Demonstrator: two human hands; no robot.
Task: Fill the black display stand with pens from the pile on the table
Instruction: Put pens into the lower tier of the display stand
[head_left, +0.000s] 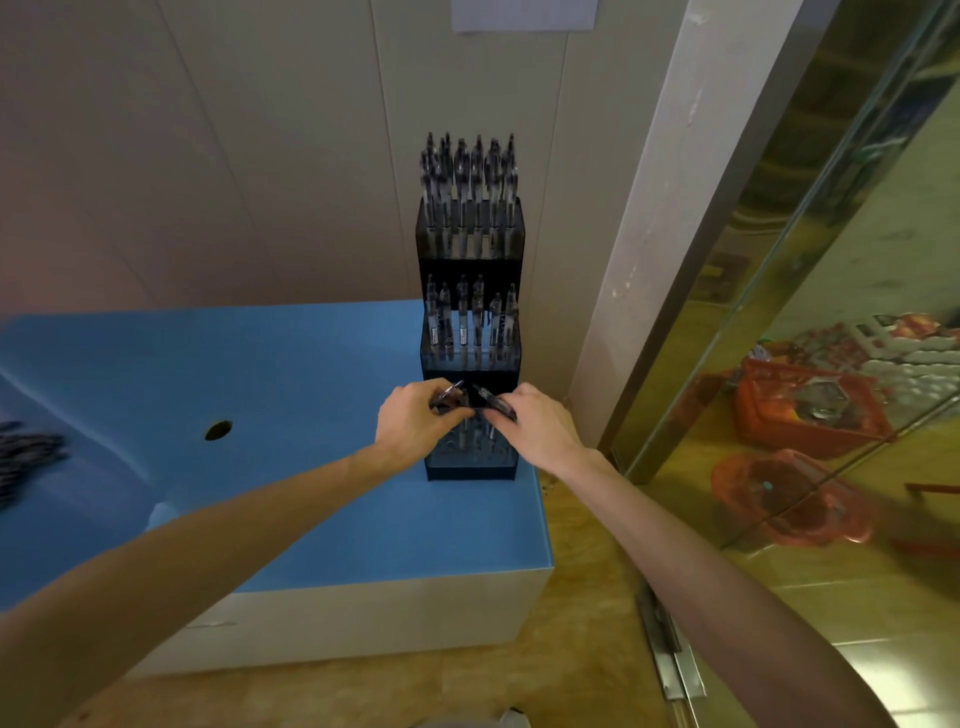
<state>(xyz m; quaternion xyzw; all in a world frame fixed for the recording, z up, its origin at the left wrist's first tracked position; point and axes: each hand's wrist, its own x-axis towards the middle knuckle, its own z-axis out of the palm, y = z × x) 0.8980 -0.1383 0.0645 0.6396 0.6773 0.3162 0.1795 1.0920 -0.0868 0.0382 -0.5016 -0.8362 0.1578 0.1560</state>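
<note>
Black and stepped in three tiers, the display stand (470, 364) rises at the far right corner of the blue table (291, 395), against the wall. Its top and middle tiers are packed with upright pens; the near, lowest tier (470, 457) shows only a few, with holes that look unfilled, though blur hides how many.

Both hands meet just above that lowest tier. The left hand (413, 426) has its fingers curled round a small bundle of pens (448, 397), whose long axes slant up and to the right. The right hand (535, 423) pinches a single pen (496, 402) that lies nearly level, pointing up-left toward the bundle, so it seems to be drawing one off. The open holes lie directly below the right hand's grip, so I judge this pen must be swung upright and lowered tip first.

Standing in the way, the middle tier overhangs just beyond, and the few pens already seated crowd the slots.

Far off at the left edge lies the pile of pens (26, 457), well apart from both hands. A round hole (218, 430) marks the tabletop, and orange baskets (800, 410) sit behind glass on the right.
</note>
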